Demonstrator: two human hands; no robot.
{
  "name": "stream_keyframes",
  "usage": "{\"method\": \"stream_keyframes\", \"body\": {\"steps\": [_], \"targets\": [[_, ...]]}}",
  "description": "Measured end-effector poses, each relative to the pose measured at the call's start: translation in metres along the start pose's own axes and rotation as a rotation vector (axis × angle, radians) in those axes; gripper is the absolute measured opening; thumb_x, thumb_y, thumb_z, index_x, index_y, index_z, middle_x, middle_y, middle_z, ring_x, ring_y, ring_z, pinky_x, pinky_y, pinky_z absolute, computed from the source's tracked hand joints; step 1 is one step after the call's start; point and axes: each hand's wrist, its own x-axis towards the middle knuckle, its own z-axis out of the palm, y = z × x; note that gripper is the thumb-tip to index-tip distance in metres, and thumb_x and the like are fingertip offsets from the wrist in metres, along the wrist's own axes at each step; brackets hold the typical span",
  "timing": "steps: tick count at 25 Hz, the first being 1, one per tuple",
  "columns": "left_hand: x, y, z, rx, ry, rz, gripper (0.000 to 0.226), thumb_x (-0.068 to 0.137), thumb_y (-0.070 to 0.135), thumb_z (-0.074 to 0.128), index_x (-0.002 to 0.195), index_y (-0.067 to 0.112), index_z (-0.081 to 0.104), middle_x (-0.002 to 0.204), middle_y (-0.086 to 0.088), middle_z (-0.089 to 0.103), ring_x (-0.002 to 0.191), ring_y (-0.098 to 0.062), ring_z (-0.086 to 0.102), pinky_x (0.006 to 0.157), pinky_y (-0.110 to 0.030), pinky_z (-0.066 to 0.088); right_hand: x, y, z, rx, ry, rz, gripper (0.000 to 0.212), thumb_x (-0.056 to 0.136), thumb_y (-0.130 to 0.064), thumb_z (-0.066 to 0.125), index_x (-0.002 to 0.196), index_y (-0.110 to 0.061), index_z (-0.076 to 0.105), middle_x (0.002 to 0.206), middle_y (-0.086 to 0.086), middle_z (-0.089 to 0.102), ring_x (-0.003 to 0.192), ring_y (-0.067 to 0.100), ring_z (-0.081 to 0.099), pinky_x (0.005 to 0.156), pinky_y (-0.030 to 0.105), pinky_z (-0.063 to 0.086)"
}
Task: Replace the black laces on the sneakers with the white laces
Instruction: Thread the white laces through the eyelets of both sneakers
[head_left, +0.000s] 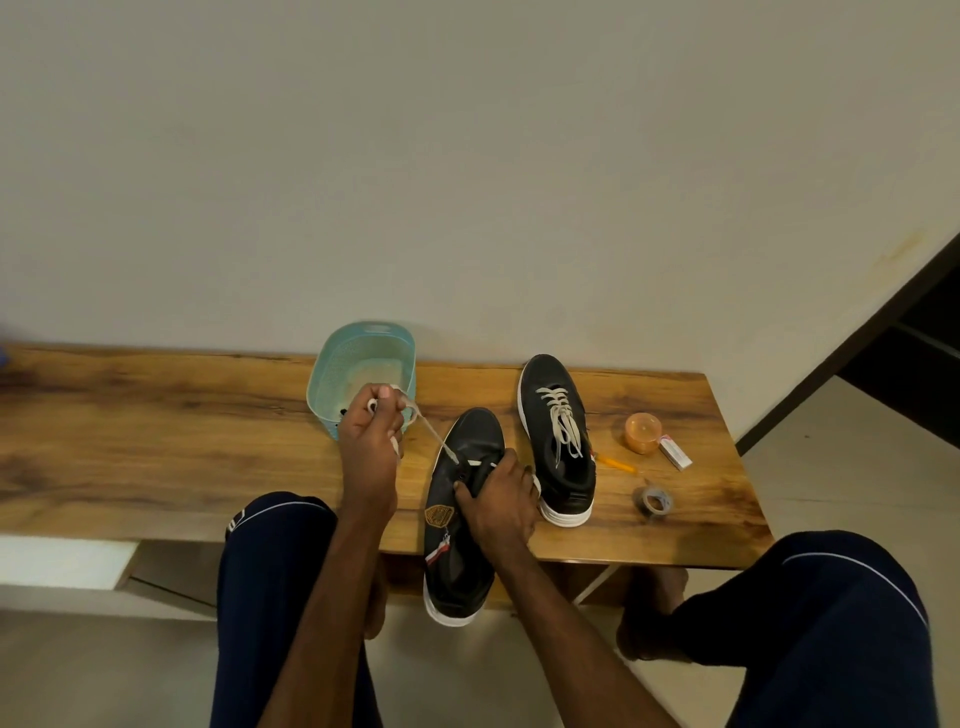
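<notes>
A person sits at a wooden bench (156, 441). The left hand (371, 431) is curled tight around a white lace (434, 435) and holds it up in front of a blue-green basket (332, 364). The lace runs in a straight, tight line from this hand down to a hole near the front of the near sneaker (457, 551). A bit of the lace also hangs down below the hand.

The right hand (498, 501) grips the near sneaker around its top, with the thumb pressed on the side by the lace holes. This black sneaker has a white sole. Its toe lies on the bench and its heel sticks out past the front edge.

The far sneaker (558, 467) stands just beside it, to the right, flat on the bench. It has a crossed lace (560, 410), white too, going up its front.

More to the right are an orange cup (643, 432), a small white box (675, 453) touching it, an orange stick (615, 462) and a roll of tape (653, 501).
</notes>
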Motion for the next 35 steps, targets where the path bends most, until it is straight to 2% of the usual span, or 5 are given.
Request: {"method": "stream_keyframes", "body": {"steps": [8, 14, 19, 27, 35], "targets": [[0.005, -0.021, -0.01, 0.336, 0.039, -0.114, 0.029, 0.103, 0.025, 0.048, 0.083, 0.013, 0.067, 0.076, 0.002, 0.057, 0.072, -0.01, 0.05, 0.064, -0.028, 0.04, 0.009, -0.015, -0.025, -0.295, -0.136, -0.042, 0.083, 0.085, -0.061, 0.062, 0.141, -0.009, 0.031, 0.128, 0.012, 0.06, 0.115, 0.03, 0.059, 0.093, 0.042, 0.047], [-0.008, -0.039, -0.006, 0.489, -0.05, -0.175, 0.023, 0.1, 0.022, 0.054, 0.086, 0.014, 0.07, 0.079, 0.001, 0.063, 0.078, -0.017, 0.058, 0.071, -0.032, 0.042, 0.02, -0.042, -0.106, -0.347, -0.173, -0.155, 0.033, 0.092, -0.035, 0.061, 0.111, -0.008, 0.065, 0.106, 0.008, 0.068, 0.098, 0.027, 0.066, 0.077, 0.035, 0.052], [-0.024, -0.035, -0.007, 0.426, -0.076, -0.25, 0.027, 0.101, 0.024, 0.053, 0.092, 0.003, 0.068, 0.075, -0.008, 0.06, 0.07, -0.015, 0.052, 0.068, -0.035, 0.042, 0.018, -0.026, -0.154, 0.262, -0.458, -0.035, 0.016, 0.092, -0.016, 0.065, 0.09, -0.002, 0.072, 0.075, 0.006, 0.07, 0.062, 0.011, 0.061, 0.066, 0.028, 0.054], [-0.051, -0.018, -0.019, 0.382, -0.091, -0.142, 0.026, 0.102, 0.027, 0.051, 0.093, 0.012, 0.07, 0.066, 0.003, 0.054, 0.063, -0.009, 0.048, 0.062, -0.028, 0.039, -0.036, -0.024, -0.211, 1.018, -0.307, -0.279, 0.017, 0.098, -0.006, 0.057, 0.108, 0.0, 0.069, 0.072, 0.006, 0.065, 0.063, 0.011, 0.06, 0.066, 0.021, 0.053], [-0.068, -0.017, -0.02, 0.496, -0.124, -0.138, 0.023, 0.102, 0.023, 0.052, 0.093, 0.009, 0.069, 0.076, 0.001, 0.062, 0.069, -0.009, 0.056, 0.064, -0.026, 0.042, -0.027, 0.045, -0.095, 0.234, -0.237, -0.125, 0.019, 0.098, -0.026, 0.059, 0.099, -0.011, 0.071, 0.09, 0.003, 0.073, 0.084, 0.018, 0.068, 0.081, 0.038, 0.056]]}}
